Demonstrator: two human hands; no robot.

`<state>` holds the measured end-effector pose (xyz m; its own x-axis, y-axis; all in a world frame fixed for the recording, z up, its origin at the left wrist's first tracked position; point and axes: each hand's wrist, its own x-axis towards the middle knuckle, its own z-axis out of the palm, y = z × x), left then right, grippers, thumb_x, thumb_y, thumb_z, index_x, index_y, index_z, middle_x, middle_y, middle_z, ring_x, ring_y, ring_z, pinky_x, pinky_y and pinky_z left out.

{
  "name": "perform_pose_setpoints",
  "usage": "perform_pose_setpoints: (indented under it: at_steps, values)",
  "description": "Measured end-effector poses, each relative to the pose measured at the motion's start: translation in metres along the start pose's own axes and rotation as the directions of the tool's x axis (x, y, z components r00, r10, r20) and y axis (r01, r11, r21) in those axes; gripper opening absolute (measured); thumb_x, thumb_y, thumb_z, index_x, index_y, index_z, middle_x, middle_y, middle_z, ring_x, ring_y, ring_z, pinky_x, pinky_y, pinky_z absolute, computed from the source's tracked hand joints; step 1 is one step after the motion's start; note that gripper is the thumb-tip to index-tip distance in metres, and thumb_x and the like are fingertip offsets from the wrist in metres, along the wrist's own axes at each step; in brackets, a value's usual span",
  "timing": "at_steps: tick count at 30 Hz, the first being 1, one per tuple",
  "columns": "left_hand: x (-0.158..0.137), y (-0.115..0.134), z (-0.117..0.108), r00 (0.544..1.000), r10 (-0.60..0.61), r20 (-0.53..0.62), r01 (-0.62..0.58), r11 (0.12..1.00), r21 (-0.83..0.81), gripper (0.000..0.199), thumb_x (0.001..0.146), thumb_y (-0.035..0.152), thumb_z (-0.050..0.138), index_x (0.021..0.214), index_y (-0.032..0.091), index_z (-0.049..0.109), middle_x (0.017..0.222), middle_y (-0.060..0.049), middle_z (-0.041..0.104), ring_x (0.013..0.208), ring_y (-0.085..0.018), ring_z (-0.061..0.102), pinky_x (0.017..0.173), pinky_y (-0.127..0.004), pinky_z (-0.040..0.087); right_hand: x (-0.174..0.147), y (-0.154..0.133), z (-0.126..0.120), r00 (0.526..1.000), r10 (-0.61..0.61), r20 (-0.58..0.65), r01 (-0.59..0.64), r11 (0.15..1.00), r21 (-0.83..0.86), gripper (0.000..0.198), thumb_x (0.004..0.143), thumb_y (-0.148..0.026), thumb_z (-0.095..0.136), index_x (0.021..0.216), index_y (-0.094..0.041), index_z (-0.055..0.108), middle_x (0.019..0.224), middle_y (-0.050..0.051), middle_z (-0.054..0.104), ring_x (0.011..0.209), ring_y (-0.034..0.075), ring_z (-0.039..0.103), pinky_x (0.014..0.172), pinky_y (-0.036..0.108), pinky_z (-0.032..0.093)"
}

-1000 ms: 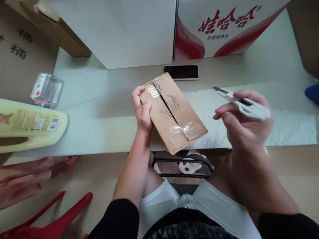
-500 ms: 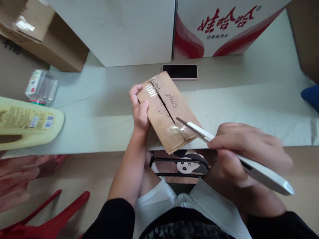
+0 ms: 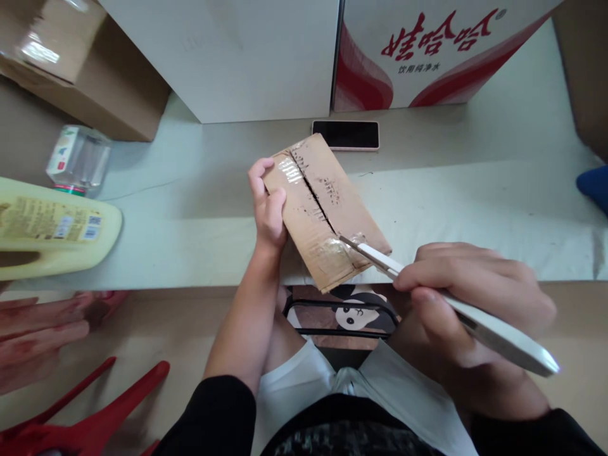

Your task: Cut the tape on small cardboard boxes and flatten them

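A small brown cardboard box [image 3: 349,196] is held tilted over the table's near edge. My left hand [image 3: 270,212] grips its left side, with fingers and thumb closed around the edge. Dark scuffs and bits of clear tape mark the face toward me, and a narrow gap runs along its middle seam. In my right hand [image 3: 465,291] is a white utility knife [image 3: 508,342], fingers closed around the handle. Its blade tip meets the box at the lower end of that gap, beside the taped patch.
Behind the box lies a phone [image 3: 346,135] on the table [image 3: 204,247], before a white carton [image 3: 256,63] and a red-printed carton [image 3: 427,88]. At left are a cardboard box [image 3: 123,88], a clear bottle [image 3: 85,158] and a yellow bottle [image 3: 90,234]. A blue object [image 3: 593,188] sits far right.
The knife tip has moved slightly down and right, from just above the box face to the lower end of the seam gap. My left hand keeps its grip on the box.
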<state>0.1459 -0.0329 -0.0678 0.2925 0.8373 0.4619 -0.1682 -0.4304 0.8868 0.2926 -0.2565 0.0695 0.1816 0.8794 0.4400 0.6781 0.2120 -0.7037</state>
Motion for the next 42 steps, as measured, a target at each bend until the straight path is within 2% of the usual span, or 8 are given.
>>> perform_pose_setpoints:
  at_steps: [4,8,14,17,20,25,32,42]
  values:
    - [0.0,0.001,0.0,1.0,-0.011,0.004,0.011,1.0,-0.011,0.056,0.087,0.064,0.06,0.127,0.027,0.049,0.122,-0.007,0.057,0.113,-0.027,0.059,0.104,-0.045,0.049,0.005,0.006,0.006,1.0,-0.014,-0.001,0.014,0.999,0.039,0.013,0.088,-0.016,0.056,0.08,-0.023,0.062,0.06,-0.005,0.063,0.047,0.009,0.057,0.047,0.024,0.046]
    - [0.0,0.001,0.0,1.0,-0.027,0.009,0.027,1.0,-0.008,0.057,0.086,0.065,0.061,0.127,0.028,0.049,0.122,-0.007,0.056,0.113,-0.027,0.059,0.103,-0.046,0.049,0.007,0.007,0.009,0.998,0.048,-0.036,-0.045,0.997,0.068,0.015,0.087,-0.014,0.054,0.078,-0.023,0.062,0.052,-0.007,0.056,0.038,0.007,0.048,0.037,0.022,0.037]
    - [-0.001,0.0,0.001,0.999,-0.038,0.006,0.038,0.999,-0.028,0.055,0.088,0.067,0.058,0.127,0.029,0.048,0.122,-0.007,0.057,0.111,-0.026,0.061,0.1,-0.044,0.051,0.004,0.002,-0.001,0.993,0.119,0.019,-0.12,0.992,0.035,0.018,0.085,-0.011,0.054,0.076,-0.024,0.063,0.052,-0.005,0.058,0.036,0.008,0.047,0.036,0.024,0.036]
    - [-0.001,0.002,0.002,0.999,-0.044,0.004,0.044,0.999,-0.019,0.055,0.088,0.067,0.057,0.127,0.028,0.048,0.121,-0.007,0.058,0.111,-0.026,0.061,0.102,-0.044,0.051,0.004,0.003,0.005,0.986,0.168,-0.02,-0.166,0.984,0.067,0.018,0.085,-0.013,0.053,0.073,-0.023,0.064,0.046,-0.006,0.052,0.033,0.008,0.041,0.033,0.024,0.03]
    - [0.0,0.004,0.002,1.0,-0.016,-0.012,0.016,1.0,0.007,0.055,0.089,0.066,0.058,0.125,0.026,0.051,0.12,-0.007,0.058,0.113,-0.026,0.06,0.104,-0.044,0.05,0.005,0.004,0.013,0.986,0.165,0.003,-0.164,0.98,0.112,0.018,0.086,-0.013,0.054,0.074,-0.022,0.063,0.044,-0.008,0.049,0.03,0.006,0.037,0.032,0.023,0.028]
    - [0.0,-0.001,0.0,1.0,-0.016,-0.012,0.016,1.0,0.004,0.056,0.089,0.066,0.058,0.128,0.027,0.05,0.126,-0.008,0.057,0.116,-0.026,0.059,0.105,-0.044,0.049,0.003,0.001,0.009,0.987,0.158,0.014,-0.159,0.982,0.099,0.017,0.086,-0.012,0.055,0.075,-0.022,0.063,0.048,-0.007,0.054,0.033,0.006,0.044,0.032,0.021,0.031]
    - [0.001,0.002,0.0,1.0,-0.001,-0.013,0.002,1.0,0.031,0.056,0.087,0.066,0.059,0.125,0.026,0.051,0.126,-0.008,0.054,0.124,-0.028,0.054,0.114,-0.047,0.042,0.001,-0.008,-0.007,0.984,0.166,0.06,-0.17,0.983,0.073,0.017,0.086,-0.012,0.054,0.079,-0.024,0.065,0.057,-0.004,0.065,0.04,0.01,0.056,0.036,0.023,0.043]
    - [0.0,0.0,0.0,1.0,0.005,0.006,-0.005,1.0,0.029,0.054,0.089,0.064,0.058,0.127,0.027,0.051,0.125,-0.007,0.055,0.121,-0.028,0.056,0.111,-0.047,0.045,-0.002,-0.012,-0.009,0.991,0.119,0.062,-0.121,0.992,0.02,0.016,0.087,-0.014,0.052,0.081,-0.026,0.061,0.061,-0.004,0.066,0.044,0.009,0.058,0.04,0.024,0.045]
